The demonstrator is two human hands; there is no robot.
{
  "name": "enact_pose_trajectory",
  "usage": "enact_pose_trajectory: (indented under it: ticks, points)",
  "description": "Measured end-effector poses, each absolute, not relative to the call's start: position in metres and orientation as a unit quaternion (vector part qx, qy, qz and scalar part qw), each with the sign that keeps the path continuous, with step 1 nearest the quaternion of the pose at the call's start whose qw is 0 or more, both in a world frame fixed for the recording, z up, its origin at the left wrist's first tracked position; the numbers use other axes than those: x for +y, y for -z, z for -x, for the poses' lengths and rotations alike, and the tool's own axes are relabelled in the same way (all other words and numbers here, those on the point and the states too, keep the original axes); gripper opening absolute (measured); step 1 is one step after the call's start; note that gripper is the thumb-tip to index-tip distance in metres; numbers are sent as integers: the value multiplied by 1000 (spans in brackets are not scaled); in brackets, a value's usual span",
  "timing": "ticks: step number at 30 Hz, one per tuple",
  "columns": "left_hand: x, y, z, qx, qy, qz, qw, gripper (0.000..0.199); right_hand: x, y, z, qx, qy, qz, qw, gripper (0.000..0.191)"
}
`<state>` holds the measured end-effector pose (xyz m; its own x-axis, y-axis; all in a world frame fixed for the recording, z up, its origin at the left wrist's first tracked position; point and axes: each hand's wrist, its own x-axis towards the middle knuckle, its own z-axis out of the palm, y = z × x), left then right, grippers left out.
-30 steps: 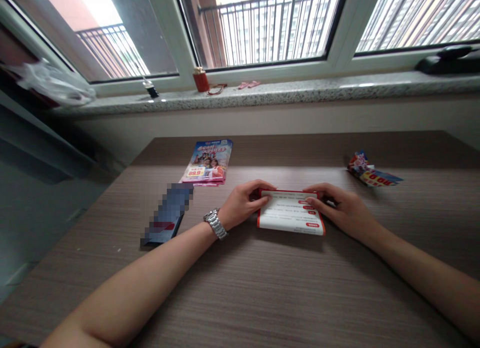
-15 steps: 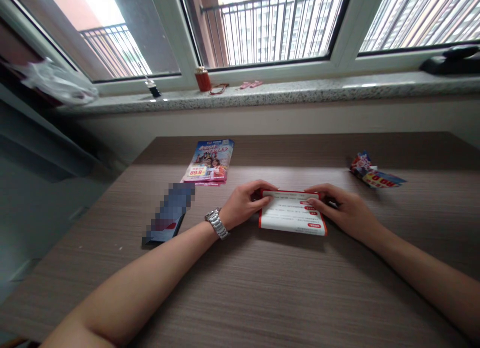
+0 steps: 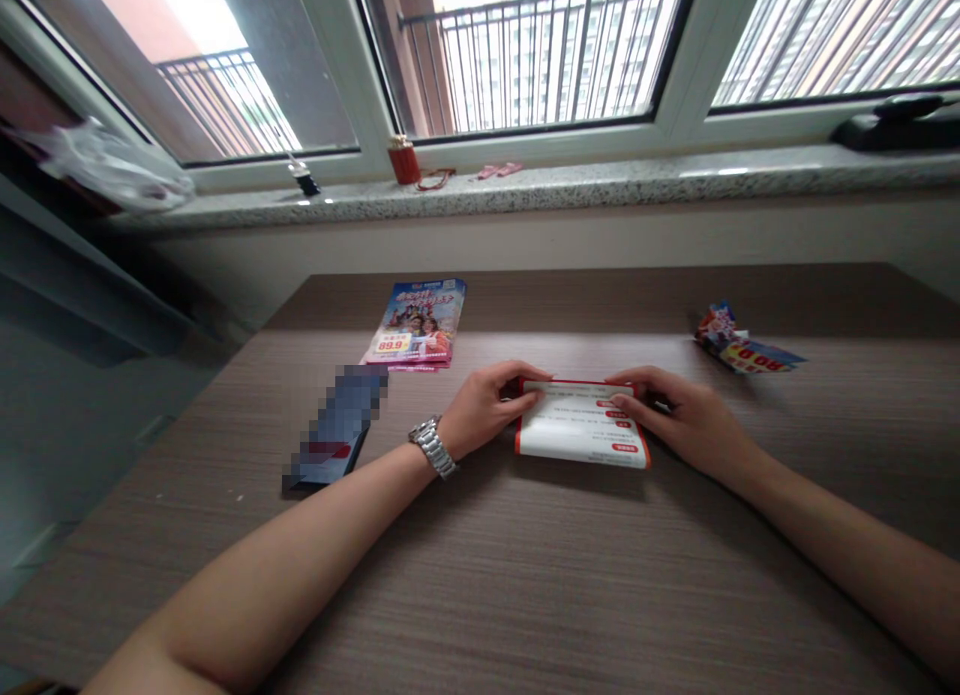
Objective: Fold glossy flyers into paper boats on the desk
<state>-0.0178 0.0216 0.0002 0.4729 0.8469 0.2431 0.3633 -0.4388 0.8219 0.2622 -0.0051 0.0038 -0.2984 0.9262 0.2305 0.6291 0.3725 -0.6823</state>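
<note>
A white sheet with red edges and red labels [image 3: 577, 425] is stretched between my two hands above the wooden table [image 3: 480, 585]. My left hand [image 3: 491, 405], with a silver watch at the wrist, pinches its upper left corner between thumb and fingers. At the upper right corner, my right hand [image 3: 667, 410] grips it the same way. The lower part of the sheet curves toward me and casts a shadow on the table. To the left of my left hand lie a stack of colourful flyers [image 3: 420, 323] and a dark, pixelated phone-like object [image 3: 337, 430].
A crumpled colourful flyer [image 3: 742, 347] lies at the right back of the table. Along the granite window sill [image 3: 600, 183] stand a red container [image 3: 403, 161], small pink items [image 3: 499, 170], a plastic bag [image 3: 116, 165] and a black object [image 3: 896, 125].
</note>
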Motion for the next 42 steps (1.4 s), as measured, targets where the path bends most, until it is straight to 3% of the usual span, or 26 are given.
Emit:
enact_pose_trajectory:
  ticks: [11,42]
  points:
    - [16,0,14,387,-330,-824,251,22,-5,6,-262,-789,-206,500,291,30]
    - [16,2,10,384,-305,-843,224,24,0,8,-257,-821,-163,468,283,21]
